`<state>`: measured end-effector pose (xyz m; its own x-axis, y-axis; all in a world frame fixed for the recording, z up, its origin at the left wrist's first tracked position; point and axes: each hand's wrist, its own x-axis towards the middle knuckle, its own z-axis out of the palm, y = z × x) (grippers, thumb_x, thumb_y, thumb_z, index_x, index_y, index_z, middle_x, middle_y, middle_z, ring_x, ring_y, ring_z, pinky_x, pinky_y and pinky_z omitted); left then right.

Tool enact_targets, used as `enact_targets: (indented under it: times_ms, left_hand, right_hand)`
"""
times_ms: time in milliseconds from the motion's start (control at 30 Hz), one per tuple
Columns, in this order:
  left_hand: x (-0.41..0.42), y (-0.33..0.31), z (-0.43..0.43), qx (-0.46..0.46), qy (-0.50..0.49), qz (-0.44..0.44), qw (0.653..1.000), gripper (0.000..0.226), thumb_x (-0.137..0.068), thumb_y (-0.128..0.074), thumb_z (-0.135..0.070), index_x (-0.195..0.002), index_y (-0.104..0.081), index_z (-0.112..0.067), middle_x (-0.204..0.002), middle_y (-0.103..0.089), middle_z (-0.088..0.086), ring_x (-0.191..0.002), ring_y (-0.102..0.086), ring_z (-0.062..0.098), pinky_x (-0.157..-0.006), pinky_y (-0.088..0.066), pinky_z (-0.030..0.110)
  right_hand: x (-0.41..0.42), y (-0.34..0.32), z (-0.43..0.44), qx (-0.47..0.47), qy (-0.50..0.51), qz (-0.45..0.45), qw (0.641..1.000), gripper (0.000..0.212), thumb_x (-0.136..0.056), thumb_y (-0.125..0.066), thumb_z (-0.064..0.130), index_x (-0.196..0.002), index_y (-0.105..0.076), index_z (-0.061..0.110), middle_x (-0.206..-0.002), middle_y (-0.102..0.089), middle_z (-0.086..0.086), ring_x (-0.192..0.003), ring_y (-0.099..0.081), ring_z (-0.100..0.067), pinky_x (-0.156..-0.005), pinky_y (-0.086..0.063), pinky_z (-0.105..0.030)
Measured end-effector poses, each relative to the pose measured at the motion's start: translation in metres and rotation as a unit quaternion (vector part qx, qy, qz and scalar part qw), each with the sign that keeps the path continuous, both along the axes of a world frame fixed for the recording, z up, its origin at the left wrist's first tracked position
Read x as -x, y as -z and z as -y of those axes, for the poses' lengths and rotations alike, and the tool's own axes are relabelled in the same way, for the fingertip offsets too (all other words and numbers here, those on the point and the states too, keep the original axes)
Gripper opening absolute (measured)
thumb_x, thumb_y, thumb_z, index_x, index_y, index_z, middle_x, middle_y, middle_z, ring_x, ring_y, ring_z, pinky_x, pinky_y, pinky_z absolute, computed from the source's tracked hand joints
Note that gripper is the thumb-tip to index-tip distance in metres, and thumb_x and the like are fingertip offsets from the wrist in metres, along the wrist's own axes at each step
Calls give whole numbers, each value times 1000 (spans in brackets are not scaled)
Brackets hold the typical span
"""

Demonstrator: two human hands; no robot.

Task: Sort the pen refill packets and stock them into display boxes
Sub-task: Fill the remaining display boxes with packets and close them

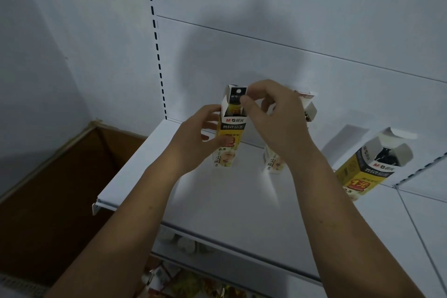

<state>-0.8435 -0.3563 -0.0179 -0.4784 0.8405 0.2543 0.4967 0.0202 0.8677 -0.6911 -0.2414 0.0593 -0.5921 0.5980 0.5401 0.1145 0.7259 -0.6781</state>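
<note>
Left grip (193, 138) clasps display box (232, 126); right grip (273, 116) pinches packet (235, 95).

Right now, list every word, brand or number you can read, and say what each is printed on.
"M&G 晨光": left box, held by the left hand.
"0.5": left box, lower down.
"尖叫": left box, near its foot.
"尖叫": middle box.
"M&G 晨光": right box.
"1元": right box.
"0.5": right box.
Too blurred: model line on left box; print on the packet the right hand pinches.
</note>
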Motion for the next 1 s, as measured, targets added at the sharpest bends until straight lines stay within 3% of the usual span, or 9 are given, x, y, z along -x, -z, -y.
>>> enact_targets:
  times_ms: [200, 333, 433, 533, 700, 833, 933, 1000]
  left_hand:
    - [-1, 0, -1, 4, 0, -2, 1000, 56, -93, -80, -30, -133, -47, -50, -121, -64, -28, -111, -63, -7, -91, -57, 25]
    - [-1, 4, -1, -8, 8, 0, 1000, 55, -94, -78, -29, -139, -49, -43, -126, -65, -23, -117, -63, 0, -92, -58, 30]
    - [-1, 7, -1, -18, 14, 11, 1000, 55, -95, -77, -28, -142, -51, -38, -129, -65, -21, -118, -63, 1, -89, -59, 29]
    - [0, 8, -1, -24, 20, 12, 999, 55, -95, -78, -26, -141, -51, -37, -128, -65, -21, -116, -63, 0, -83, -61, 25]
    - [1, 8, -2, -24, 23, 8, 999, 56, -95, -78, -26, -142, -51, -35, -130, -66, -17, -118, -64, 4, -82, -62, 27]
    - [2, 7, -2, -25, 23, 15, 999, 55, -94, -78, -26, -142, -51, -36, -129, -66, -18, -116, -64, 3, -81, -60, 26]
    - [2, 7, -3, -25, 24, 19, 999, 55, -94, -78, -25, -141, -51, -35, -129, -66, -18, -115, -64, 2, -78, -58, 22]
    - [1, 6, -5, -22, 27, 22, 999, 55, -94, -78, -26, -141, -51, -35, -128, -66, -17, -115, -64, 2, -79, -58, 23]
  right_hand:
    - [-5, 6, -4, -32, 5, 24, 999, 8, -98, -69, 20, -100, -76, 22, -97, -71, 13, -78, -55, -5, -68, -42, -11]
    - [-7, 11, 1, -63, 33, -28, 997, 17, -100, -66, 20, -116, -71, 18, -107, -69, 7, -83, -57, -5, -73, -41, -9]
    - [0, 9, 4, -109, 19, -4, 994, 24, -100, -66, 16, -124, -68, 15, -111, -68, 3, -85, -54, 5, -76, -40, -7]
    - [9, 7, 3, -79, 30, 12, 996, 34, -97, -69, 21, -131, -63, 21, -114, -67, 6, -81, -56, 2, -73, -41, -7]
    - [12, -3, 0, -94, 12, 22, 995, 11, -94, -70, 13, -104, -71, 17, -91, -69, 10, -76, -58, 9, -70, -37, -5]
    - [5, -14, -6, -108, -16, 132, 985, 13, -94, -65, 12, -100, -74, 19, -89, -70, 10, -70, -57, 11, -65, -35, -6]
    - [7, -23, -5, -142, -30, 239, 960, 26, -93, -55, 9, -105, -76, 18, -94, -72, 4, -80, -62, -5, -72, -47, -27]
    - [8, -28, -1, -146, -48, 327, 932, 28, -92, -50, 9, -99, -75, 20, -90, -70, 2, -79, -62, -14, -66, -45, -30]
